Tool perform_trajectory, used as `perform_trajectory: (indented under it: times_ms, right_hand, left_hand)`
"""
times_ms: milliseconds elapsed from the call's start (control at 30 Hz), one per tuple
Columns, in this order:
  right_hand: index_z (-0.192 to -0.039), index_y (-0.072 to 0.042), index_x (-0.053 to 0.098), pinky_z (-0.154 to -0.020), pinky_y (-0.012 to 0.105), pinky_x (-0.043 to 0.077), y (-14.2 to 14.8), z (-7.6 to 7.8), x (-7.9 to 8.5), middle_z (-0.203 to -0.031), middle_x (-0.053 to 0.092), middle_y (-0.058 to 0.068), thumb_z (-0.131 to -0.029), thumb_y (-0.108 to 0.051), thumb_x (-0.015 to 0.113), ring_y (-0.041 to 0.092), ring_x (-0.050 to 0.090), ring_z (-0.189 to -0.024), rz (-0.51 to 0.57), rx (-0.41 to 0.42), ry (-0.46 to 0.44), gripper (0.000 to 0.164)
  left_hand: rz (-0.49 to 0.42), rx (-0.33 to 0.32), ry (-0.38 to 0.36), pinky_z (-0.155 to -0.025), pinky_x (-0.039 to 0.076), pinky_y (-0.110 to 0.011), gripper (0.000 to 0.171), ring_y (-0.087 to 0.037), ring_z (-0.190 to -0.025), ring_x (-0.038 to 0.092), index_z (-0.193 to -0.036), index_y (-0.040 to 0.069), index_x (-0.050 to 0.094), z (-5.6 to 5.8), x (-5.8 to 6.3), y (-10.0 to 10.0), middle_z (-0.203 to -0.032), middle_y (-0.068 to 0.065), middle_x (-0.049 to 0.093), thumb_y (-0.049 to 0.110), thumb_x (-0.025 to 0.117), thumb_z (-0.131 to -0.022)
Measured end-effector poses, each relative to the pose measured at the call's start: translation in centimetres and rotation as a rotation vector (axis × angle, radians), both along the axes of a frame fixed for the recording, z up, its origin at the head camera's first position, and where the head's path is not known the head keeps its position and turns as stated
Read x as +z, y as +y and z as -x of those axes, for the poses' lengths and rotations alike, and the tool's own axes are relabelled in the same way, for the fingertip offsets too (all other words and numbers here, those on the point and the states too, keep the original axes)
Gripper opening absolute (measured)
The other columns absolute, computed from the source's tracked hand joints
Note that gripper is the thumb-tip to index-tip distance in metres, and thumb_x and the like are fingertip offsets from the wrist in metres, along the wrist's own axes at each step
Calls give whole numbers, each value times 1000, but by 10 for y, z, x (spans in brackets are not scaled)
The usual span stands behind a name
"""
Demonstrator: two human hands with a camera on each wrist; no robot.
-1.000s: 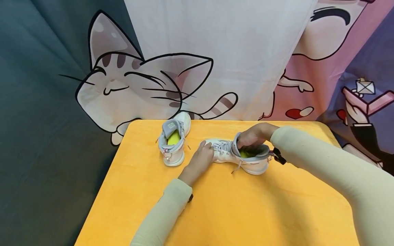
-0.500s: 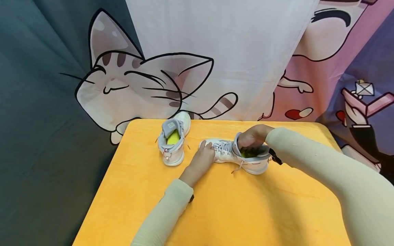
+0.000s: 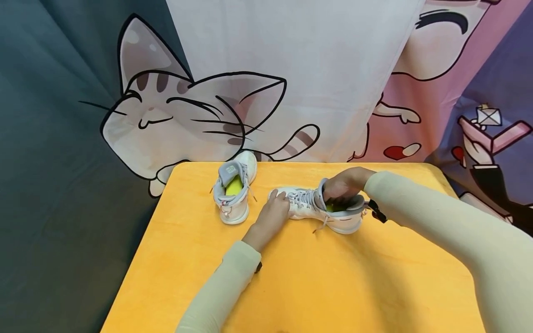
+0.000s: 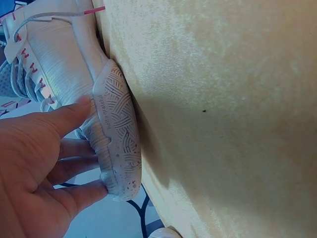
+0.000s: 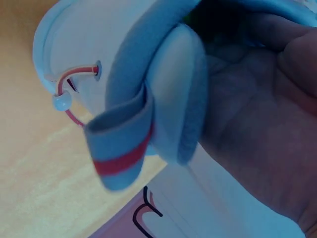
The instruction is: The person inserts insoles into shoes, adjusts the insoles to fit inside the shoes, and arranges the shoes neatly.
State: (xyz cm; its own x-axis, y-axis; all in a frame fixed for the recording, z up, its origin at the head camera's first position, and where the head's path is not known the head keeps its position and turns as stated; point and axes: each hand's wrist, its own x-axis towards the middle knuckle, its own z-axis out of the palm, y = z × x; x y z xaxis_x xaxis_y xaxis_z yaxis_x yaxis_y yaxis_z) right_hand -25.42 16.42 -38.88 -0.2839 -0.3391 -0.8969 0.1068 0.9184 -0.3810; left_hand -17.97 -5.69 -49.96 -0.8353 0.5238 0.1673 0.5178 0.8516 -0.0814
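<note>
A white and pale-grey lace-up sneaker [image 3: 306, 203] lies sole down on the yellow table, toe to the left and heel to the right. My left hand [image 3: 269, 216] holds its toe; in the left wrist view the thumb [image 4: 77, 115] lies on the upper and the fingers [image 4: 86, 196] reach round the toe tip. Down in the shoe's opening is my right hand [image 3: 343, 184], its fingertips hidden inside. Yellow-green lining [image 3: 330, 207] shows beside that hand. The right wrist view has the padded collar [image 5: 176, 94] and heel pull loop [image 5: 121, 144] close to the palm.
A matching sneaker [image 3: 235, 213] stands to the left, heel toward me, with a yellow-green insole [image 3: 234, 186] inside. The yellow table [image 3: 300, 286] ends at the back against a curtain [image 3: 333, 60] with cartoon prints.
My right hand shifts slightly within the shoe, and the yellow-green patch beside it shows less than a second ago. The left hand keeps its hold on the toe.
</note>
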Motion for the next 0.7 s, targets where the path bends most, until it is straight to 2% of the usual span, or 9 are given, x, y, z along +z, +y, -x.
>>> perform_trajectory:
  times_ms: [133,200,300,400,500,533,600,700]
  right_hand:
    - [-109,-3,40,-90,37,36,5,-3,8,-102,39,8,-106,-22,45,24,43,-99,61,-20,-20,20]
    - [-120,1,40,-97,39,37,7,-5,12,-112,41,12,-108,-23,44,28,44,-111,89,-39,-38,27]
    - [-141,7,36,-115,44,38,11,-7,20,-137,46,20,-110,-23,40,33,45,-134,120,-10,-23,44]
    - [-142,7,43,-115,47,42,19,-10,29,-137,52,22,-110,-23,39,33,50,-132,138,92,87,44]
    - [-139,4,54,-109,49,48,30,-15,37,-130,60,19,-109,-25,42,31,58,-121,169,187,258,43]
    - [-139,3,56,-108,50,48,36,-17,39,-129,61,19,-109,-25,43,30,58,-120,180,196,306,43]
    - [-144,4,53,-111,53,47,47,-20,41,-139,60,21,-109,-25,43,33,58,-127,221,195,371,47]
    - [-148,6,49,-112,56,46,61,-25,41,-148,55,24,-110,-25,43,38,56,-134,282,159,425,49]
  left_hand:
    - [-24,23,-35,-113,48,-37,38,-31,-129,59,-107,7,78,0,0,1,-124,-9,71,42,76,-93]
    - [-59,44,-70,-108,52,-37,38,-34,-133,56,-109,6,77,-1,-1,2,-129,-11,69,40,76,-93]
    - [-96,63,-109,-102,56,-37,39,-35,-137,52,-115,5,75,-1,-2,0,-136,-12,66,38,75,-95]
    - [-124,71,-143,-100,57,-38,42,-35,-140,49,-122,3,72,-2,-2,-1,-141,-14,63,37,74,-96]
    - [-153,88,-152,-105,54,-40,49,-35,-143,48,-130,0,67,-5,1,-3,-145,-17,59,37,72,-97]
    - [-166,92,-145,-109,51,-41,53,-36,-144,47,-133,-1,64,-5,3,-2,-146,-18,59,37,71,-98]
    - [-203,99,-115,-113,48,-42,58,-35,-142,49,-137,-2,61,-7,9,2,-146,-18,58,40,69,-98]
    - [-286,99,-60,-109,51,-43,62,-32,-131,56,-140,-1,58,-13,19,12,-139,-17,62,42,67,-97]
